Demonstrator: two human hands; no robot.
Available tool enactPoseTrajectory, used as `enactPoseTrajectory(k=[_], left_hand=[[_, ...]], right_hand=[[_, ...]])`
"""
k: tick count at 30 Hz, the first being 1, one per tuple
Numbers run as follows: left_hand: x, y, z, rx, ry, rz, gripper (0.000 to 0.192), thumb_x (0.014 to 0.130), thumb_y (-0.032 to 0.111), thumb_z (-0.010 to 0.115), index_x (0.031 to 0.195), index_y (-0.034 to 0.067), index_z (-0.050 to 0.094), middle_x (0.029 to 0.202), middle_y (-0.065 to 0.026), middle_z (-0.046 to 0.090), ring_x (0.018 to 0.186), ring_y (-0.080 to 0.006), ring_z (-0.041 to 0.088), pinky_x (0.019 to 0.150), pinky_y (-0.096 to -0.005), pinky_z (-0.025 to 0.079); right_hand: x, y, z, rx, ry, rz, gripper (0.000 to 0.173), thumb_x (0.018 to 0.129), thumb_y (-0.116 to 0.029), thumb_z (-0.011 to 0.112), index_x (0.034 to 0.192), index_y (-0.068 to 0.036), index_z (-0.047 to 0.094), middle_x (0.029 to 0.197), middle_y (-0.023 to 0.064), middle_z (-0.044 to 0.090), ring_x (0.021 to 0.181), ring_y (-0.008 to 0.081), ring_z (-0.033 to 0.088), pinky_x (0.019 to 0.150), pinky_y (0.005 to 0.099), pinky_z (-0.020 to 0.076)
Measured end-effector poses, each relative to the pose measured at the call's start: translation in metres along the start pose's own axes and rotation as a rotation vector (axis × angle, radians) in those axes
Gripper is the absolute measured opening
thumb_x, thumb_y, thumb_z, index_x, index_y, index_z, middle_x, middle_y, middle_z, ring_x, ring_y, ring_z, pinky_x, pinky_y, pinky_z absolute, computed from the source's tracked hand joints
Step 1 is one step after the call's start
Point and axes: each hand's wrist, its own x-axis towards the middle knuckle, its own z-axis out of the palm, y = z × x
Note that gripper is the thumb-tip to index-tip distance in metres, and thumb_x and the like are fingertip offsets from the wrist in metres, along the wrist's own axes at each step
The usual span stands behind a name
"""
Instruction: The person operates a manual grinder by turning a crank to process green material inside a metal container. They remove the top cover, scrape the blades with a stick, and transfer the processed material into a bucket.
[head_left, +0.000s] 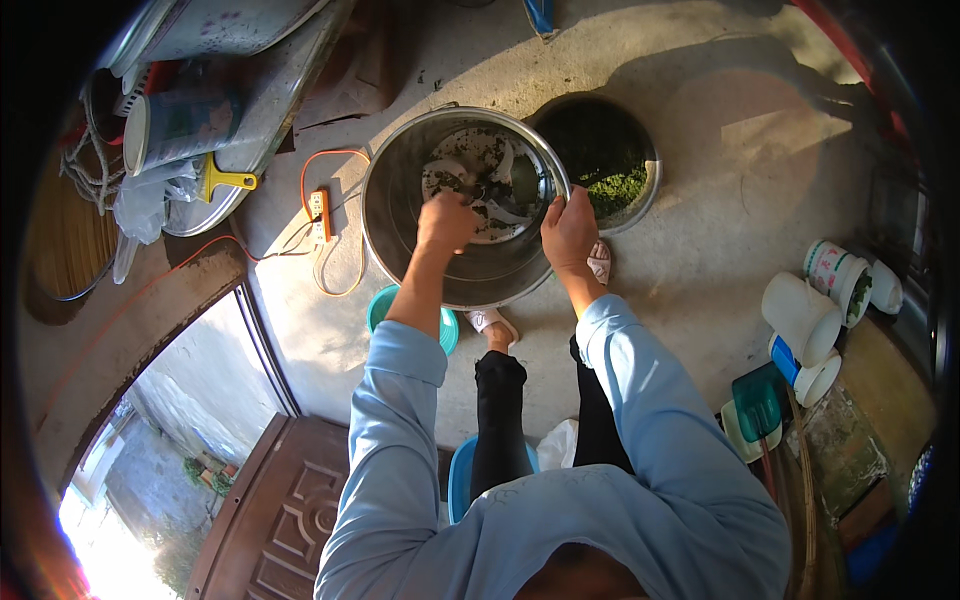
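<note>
A large round metal drum (401, 262) stands in front of me, its mouth tilted up towards me. Inside it, a pale bottom (491, 142) with curved blade-like parts is specked with dark green bits. My right hand (570, 231) grips the rim on the right side, thumb over the edge. Within the mouth, my left hand (448, 223) is curled and slightly blurred; whether its fingers hold something is hidden. Just behind the drum on the right, a round tub (654, 187) contains chopped green leaves (619, 189), partly in shadow.
An orange power strip (320, 215) and its cord lie on the concrete floor at left. A teal basin (448, 331) is under the drum's near side. White buckets (801, 319) and a green dustpan (756, 401) stand at right. A table (281, 97) bears a tin and a yellow scraper (225, 180).
</note>
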Motion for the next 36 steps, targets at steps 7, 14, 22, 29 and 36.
enactPoseTrajectory(k=[7, 14, 22, 29, 36], left_hand=[[0.021, -0.015, 0.03, -0.08, 0.108, 0.172, 0.028, 0.084, 0.01, 0.05, 0.104, 0.001, 0.067, 0.059, -0.0155, 0.061, 0.044, -0.0229, 0.06, 0.043, -0.034, 0.048], [0.0, 0.014, 0.049, 0.024, -0.232, 0.035, 0.029, 0.084, 0.013, 0.051, 0.105, 0.006, 0.069, 0.088, -0.0226, 0.068, 0.069, -0.0339, 0.069, 0.065, -0.0382, 0.057], [0.014, 0.007, 0.081, 0.229, 0.164, 0.234, 0.024, 0.086, 0.013, 0.049, 0.104, 0.008, 0.065, 0.086, -0.0212, 0.066, 0.081, -0.0386, 0.064, 0.072, -0.0453, 0.053], [-0.059, -0.016, 0.033, -0.102, 0.261, 0.347, 0.035, 0.084, 0.012, 0.057, 0.119, 0.007, 0.061, 0.078, -0.0163, 0.068, 0.071, -0.0337, 0.066, 0.063, -0.0401, 0.052], [-0.054, -0.082, 0.006, -0.825, 0.296, -0.097, 0.02, 0.083, 0.002, 0.055, 0.102, -0.002, 0.06, 0.054, -0.0025, 0.049, 0.039, -0.0098, 0.042, 0.035, -0.0252, 0.028]], right_hand=[[-0.004, -0.002, 0.003, -0.001, 0.0, -0.017, 0.017, 0.087, -0.013, 0.057, 0.101, -0.005, 0.051, 0.089, 0.0153, 0.059, 0.085, 0.0363, 0.058, 0.07, 0.0465, 0.0481], [-0.006, 0.001, -0.002, 0.025, -0.01, 0.021, 0.016, 0.086, -0.013, 0.056, 0.099, -0.004, 0.051, 0.09, 0.0157, 0.059, 0.087, 0.0372, 0.057, 0.07, 0.0481, 0.0475], [0.001, -0.001, 0.001, 0.009, -0.016, 0.015, 0.017, 0.087, -0.014, 0.054, 0.101, -0.004, 0.051, 0.091, 0.0157, 0.059, 0.088, 0.0375, 0.057, 0.07, 0.0486, 0.0473], [-0.003, 0.001, 0.002, 0.009, -0.009, 0.014, 0.017, 0.087, -0.015, 0.054, 0.101, -0.005, 0.052, 0.089, 0.0158, 0.059, 0.086, 0.0372, 0.057, 0.069, 0.0486, 0.0474], [-0.002, -0.004, -0.001, 0.0, -0.043, 0.047, 0.016, 0.087, -0.013, 0.055, 0.1, -0.005, 0.052, 0.088, 0.0149, 0.06, 0.084, 0.0363, 0.058, 0.069, 0.0483, 0.048]])
